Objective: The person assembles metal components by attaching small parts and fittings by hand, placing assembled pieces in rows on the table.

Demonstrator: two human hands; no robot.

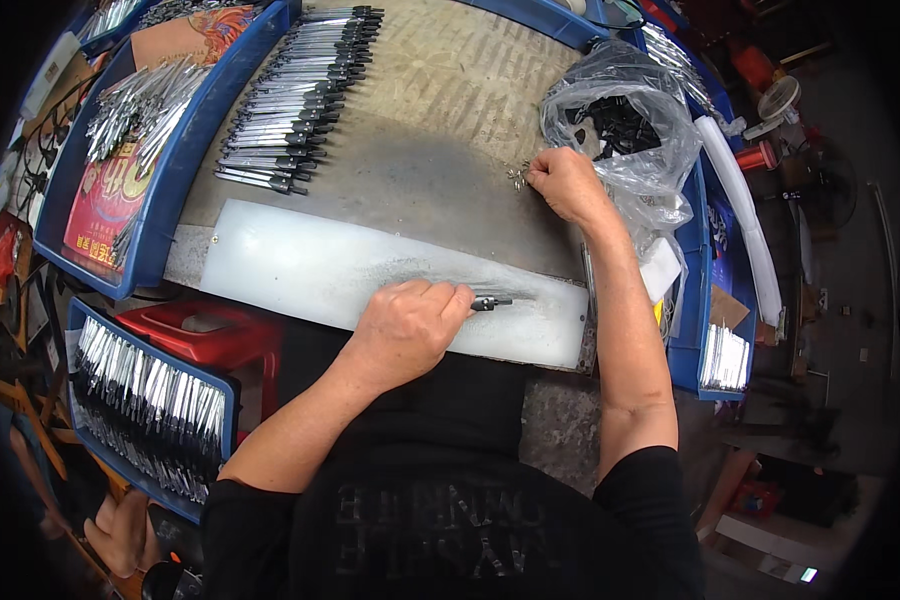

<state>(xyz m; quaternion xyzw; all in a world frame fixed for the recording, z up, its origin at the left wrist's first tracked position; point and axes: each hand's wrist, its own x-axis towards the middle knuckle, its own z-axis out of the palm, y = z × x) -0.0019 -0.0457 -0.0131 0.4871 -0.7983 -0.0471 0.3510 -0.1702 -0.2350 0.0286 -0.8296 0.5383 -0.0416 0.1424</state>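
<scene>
On the white board, my left hand [415, 335] is wrapped round a slim rod. Its black end with a thin tip [492, 302] sticks out past the fingers to the right, and the rest is hidden in the fist. My right hand [567, 185] reaches farther out, thumb and fingertips pinched together at a small pile of tiny metal parts [517, 177] on the worktop. What lies between those fingertips is too small to make out. Just beyond that hand stands a clear plastic bag [610, 85] with black parts [625, 125] in it.
The white board [300, 258] spans the worktop's near edge. A row of silver rods with black ends [300, 95] lies at the far left. Blue trays of metal rods [160, 215] flank both sides. A red stool [210, 340] and another person's limb [120, 535] are lower left.
</scene>
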